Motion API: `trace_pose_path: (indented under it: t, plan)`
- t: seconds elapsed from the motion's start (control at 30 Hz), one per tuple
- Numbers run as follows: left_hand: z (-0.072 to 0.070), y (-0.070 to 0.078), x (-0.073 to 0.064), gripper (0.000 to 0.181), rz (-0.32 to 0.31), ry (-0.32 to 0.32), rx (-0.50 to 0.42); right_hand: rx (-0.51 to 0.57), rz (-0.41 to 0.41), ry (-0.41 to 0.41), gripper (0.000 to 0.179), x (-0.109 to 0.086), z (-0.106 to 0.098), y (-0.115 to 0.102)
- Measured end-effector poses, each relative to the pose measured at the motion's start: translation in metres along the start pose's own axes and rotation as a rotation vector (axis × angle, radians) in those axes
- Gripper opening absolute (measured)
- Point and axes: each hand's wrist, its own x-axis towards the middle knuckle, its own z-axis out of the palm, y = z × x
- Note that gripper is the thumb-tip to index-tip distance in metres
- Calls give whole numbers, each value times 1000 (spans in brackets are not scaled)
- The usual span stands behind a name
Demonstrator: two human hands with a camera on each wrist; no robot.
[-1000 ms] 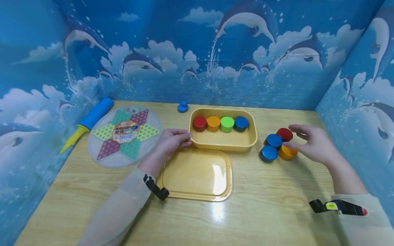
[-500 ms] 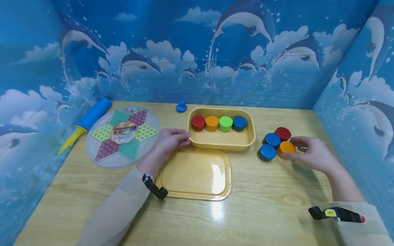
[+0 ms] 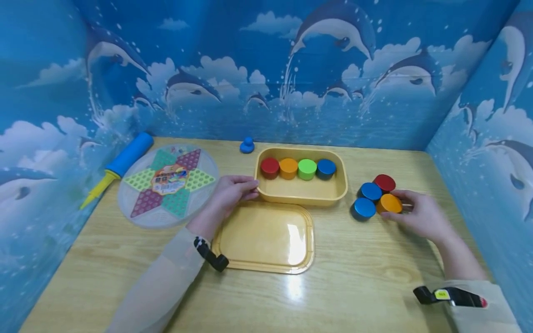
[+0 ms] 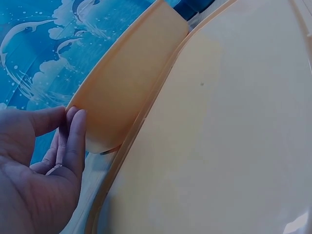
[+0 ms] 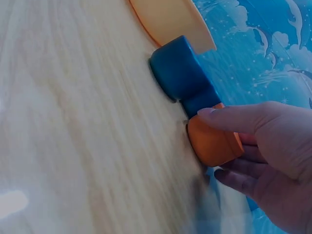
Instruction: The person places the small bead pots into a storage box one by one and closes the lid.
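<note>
At the left end of the yellow plastic box (image 3: 300, 192), my left hand (image 3: 231, 192) pinches the rim between thumb and fingers; the left wrist view shows this grip on the box wall (image 4: 131, 73). Inside the box stand a red (image 3: 270, 168), an orange (image 3: 288, 168), a green (image 3: 307, 169) and a blue round block (image 3: 326, 169) in a row. To its right, my right hand (image 3: 422, 215) has thumb and fingers around another orange round block (image 5: 212, 139). Against that block cluster two blue round blocks (image 3: 363, 209) and a red one (image 3: 384, 183).
A yellow lid (image 3: 266, 238) lies flat in front of the box. On the left are a round Chinese checkers board (image 3: 168, 185) and a blue pump (image 3: 129, 152) with a yellow nozzle. A small blue knobbed piece (image 3: 247, 145) stands behind, near the dolphin-printed backdrop (image 3: 266, 83).
My right hand has come down and toward me from above the red block, and its thumb and fingers now close around the orange block. The left hand stays on the box rim.
</note>
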Motion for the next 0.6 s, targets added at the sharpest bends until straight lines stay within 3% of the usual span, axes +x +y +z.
trace_pose_path:
  t: [0.27, 0.6]
  plan:
    - [0, -2, 0, 30, -6, 4, -2, 65, 1, 21, 75, -3, 2, 3]
    - [0, -2, -2, 34, 15, -15, -14, 69, -29, 78, 67, -10, -10, -1]
